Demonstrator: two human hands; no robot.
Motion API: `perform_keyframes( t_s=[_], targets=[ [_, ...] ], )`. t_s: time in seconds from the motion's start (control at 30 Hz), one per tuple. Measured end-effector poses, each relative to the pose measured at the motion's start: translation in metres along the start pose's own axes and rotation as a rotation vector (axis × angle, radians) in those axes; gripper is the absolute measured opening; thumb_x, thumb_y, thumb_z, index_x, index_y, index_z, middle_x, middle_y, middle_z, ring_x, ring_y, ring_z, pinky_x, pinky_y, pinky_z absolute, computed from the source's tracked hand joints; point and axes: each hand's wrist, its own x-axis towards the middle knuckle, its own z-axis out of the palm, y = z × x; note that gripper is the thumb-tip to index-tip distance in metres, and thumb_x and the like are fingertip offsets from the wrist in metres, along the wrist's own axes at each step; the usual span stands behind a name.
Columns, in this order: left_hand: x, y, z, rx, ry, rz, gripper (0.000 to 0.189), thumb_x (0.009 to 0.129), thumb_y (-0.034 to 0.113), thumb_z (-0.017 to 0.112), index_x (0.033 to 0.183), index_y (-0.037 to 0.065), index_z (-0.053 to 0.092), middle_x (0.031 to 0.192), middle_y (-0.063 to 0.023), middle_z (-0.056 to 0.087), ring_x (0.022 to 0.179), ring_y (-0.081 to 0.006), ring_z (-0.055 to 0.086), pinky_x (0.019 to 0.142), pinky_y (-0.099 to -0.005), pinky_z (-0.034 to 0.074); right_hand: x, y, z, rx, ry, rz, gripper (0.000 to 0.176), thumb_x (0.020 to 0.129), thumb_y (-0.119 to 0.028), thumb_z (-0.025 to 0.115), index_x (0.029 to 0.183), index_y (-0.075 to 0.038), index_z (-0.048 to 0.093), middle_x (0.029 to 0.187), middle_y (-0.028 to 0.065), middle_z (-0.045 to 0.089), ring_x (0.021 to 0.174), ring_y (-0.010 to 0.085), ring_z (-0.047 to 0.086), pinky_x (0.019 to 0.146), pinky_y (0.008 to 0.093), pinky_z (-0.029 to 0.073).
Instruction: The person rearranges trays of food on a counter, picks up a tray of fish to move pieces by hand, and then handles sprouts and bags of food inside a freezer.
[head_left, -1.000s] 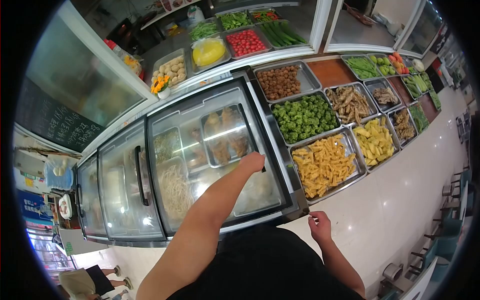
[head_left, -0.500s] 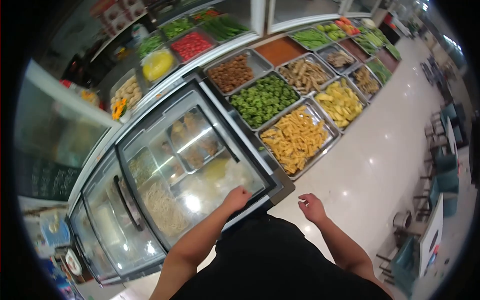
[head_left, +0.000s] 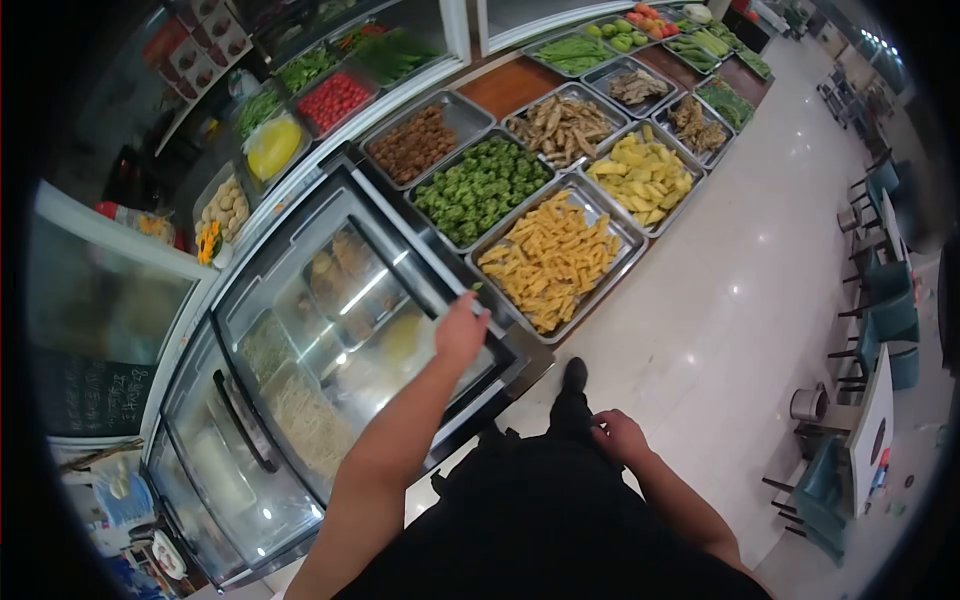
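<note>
My left hand (head_left: 462, 332) reaches over the glass-topped display freezer (head_left: 330, 215) to its black edge beside the trays. Its fingers are bunched, with their tips at a small green scrap (head_left: 477, 287) on that edge; blur hides the exact grip. Close by is the metal tray of yellow strips (head_left: 550, 262), and behind it a tray of green, knobbly pieces (head_left: 483, 190). My right hand (head_left: 621, 438) hangs low by my dark trousers, its fingers curled in, and nothing shows in them.
Trays of brown balls (head_left: 412, 145), yellow slices (head_left: 640, 178) and pale strips (head_left: 560, 125) line the counter. A black shoe (head_left: 573, 375) stands on the shiny floor. Green chairs (head_left: 815, 500) and a white table (head_left: 868, 440) are at the right. Freezer handles (head_left: 243, 420) stick up.
My left hand has moved forward from above the freezer's front corner to the green scrap. My right hand has dropped toward my body, its fingers curling further. The view has shifted, and a shoe now shows.
</note>
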Motion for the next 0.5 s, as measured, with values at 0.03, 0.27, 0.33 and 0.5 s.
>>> perform_keyframes(
  t_s=[0.03,0.27,0.33,0.5],
  targets=[
    [0.016,0.007,0.0,0.027,0.046,-0.025,0.036,0.088,0.034,0.061,0.117,0.015,0.054,0.094,-0.0176,0.066,0.095,-0.0362,0.063,0.08,-0.0474,0.05,0.003,0.011,-0.007,0.023,0.012,-0.002,0.025,0.085,-0.026,0.064,0.106,-0.011,0.065,0.102,0.0119,0.063,0.09,0.031,0.064,0.08,0.0394,0.052],
    [0.059,0.01,0.023,0.178,0.153,-0.187,0.021,0.089,0.029,0.056,0.093,0.008,0.058,0.09,-0.0179,0.066,0.09,-0.0383,0.062,0.075,-0.0491,0.048,0.021,0.129,-0.1,0.144,0.125,0.079,0.026,0.084,-0.024,0.065,0.105,-0.008,0.067,0.098,0.0124,0.064,0.082,0.0265,0.066,0.075,0.0379,0.052],
    [0.052,0.034,0.036,0.213,0.18,-0.186,0.021,0.089,0.029,0.055,0.091,0.008,0.059,0.089,-0.018,0.066,0.089,-0.0384,0.062,0.074,-0.0496,0.048,0.018,0.172,-0.134,0.137,0.13,0.093,0.026,0.084,-0.024,0.065,0.104,-0.008,0.067,0.098,0.0127,0.065,0.082,0.0266,0.066,0.075,0.0381,0.052],
    [0.032,0.179,0.107,0.246,-0.146,0.05,0.021,0.087,0.026,0.054,0.088,0.006,0.061,0.085,-0.0197,0.065,0.082,-0.0392,0.063,0.072,-0.0498,0.05,0.035,0.264,-0.227,0.117,0.243,0.141,0.025,0.083,-0.021,0.066,0.103,-0.005,0.067,0.094,0.0142,0.067,0.078,0.0274,0.066,0.072,0.0371,0.053]
  ],
)
